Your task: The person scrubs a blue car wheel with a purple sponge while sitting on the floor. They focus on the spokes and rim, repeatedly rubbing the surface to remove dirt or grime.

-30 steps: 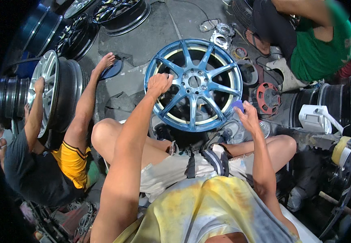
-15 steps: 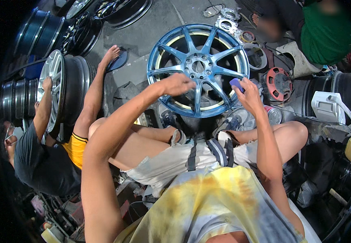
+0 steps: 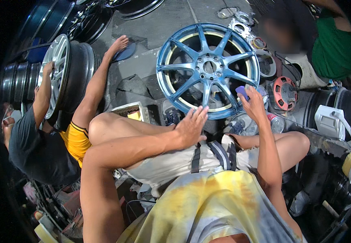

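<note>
A blue alloy wheel rim (image 3: 206, 87) with several spokes and a pale inner ring lies face up before me. My left hand (image 3: 189, 128) is open, its fingers stretched forward and its fingertips over the rim's near edge; I cannot tell whether they touch it. Pinched in my right hand (image 3: 254, 105) is a small purple pad (image 3: 242, 93), held by the rim's right near edge. The pad's far side is hidden by the fingers.
On the left, a person in a dark shirt (image 3: 41, 146) grips a silver wheel (image 3: 58, 77). Another person in green (image 3: 337, 52) sits far right. Nearby are a red round part (image 3: 285, 94), a can (image 3: 276, 121), a white plastic box (image 3: 330, 122) and a bin (image 3: 145, 111).
My left hand has drawn back toward me from above the wheel, and its fingers have straightened. The right hand still holds the purple pad. The whole view has shifted slightly.
</note>
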Demonstrator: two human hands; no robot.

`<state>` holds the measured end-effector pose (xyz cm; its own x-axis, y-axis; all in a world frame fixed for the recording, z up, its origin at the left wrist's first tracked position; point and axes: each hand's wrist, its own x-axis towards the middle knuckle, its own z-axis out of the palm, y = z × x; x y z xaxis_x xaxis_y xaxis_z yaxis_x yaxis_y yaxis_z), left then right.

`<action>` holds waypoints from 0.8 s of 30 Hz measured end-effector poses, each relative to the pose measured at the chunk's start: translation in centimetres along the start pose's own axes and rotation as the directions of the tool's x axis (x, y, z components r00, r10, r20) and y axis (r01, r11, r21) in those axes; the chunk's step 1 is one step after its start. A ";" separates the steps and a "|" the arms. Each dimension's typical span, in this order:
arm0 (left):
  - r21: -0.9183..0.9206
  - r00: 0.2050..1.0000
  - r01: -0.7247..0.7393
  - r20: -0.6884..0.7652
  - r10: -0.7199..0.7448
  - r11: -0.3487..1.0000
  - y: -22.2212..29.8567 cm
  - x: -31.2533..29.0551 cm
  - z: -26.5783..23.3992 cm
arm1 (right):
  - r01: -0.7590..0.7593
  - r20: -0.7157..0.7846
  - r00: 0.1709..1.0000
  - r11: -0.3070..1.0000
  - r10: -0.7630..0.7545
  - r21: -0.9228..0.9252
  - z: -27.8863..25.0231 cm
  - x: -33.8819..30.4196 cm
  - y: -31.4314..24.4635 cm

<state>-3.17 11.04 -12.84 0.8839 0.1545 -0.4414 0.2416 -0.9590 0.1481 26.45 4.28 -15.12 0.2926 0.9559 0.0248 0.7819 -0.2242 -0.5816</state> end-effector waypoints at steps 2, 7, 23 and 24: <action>-0.003 0.996 0.014 -0.087 -0.014 1.000 0.3 -0.4 0.7 | -0.001 -0.003 1.000 0.999 0.001 0.037 0.0 -0.1 -0.2; 0.222 0.949 0.296 0.039 -0.312 0.929 -2.6 2.5 -0.9 | 0.030 -0.004 1.000 0.999 -0.030 0.043 0.3 0.3 -0.3; 0.134 0.726 0.619 0.279 -0.629 0.774 -4.6 -3.8 0.8 | 0.081 0.010 0.997 0.996 -0.082 0.041 0.4 1.8 -2.6; 0.187 0.730 0.618 0.223 -0.646 0.764 -5.1 -3.8 1.6 | 0.108 0.004 0.994 0.993 -0.108 0.054 0.4 2.1 -3.0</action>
<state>-8.40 14.95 -13.35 0.4004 0.6790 -0.6153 0.6557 -0.6814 -0.3253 24.48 7.00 -13.59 0.2042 0.9753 0.0842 0.7782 -0.1095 -0.6184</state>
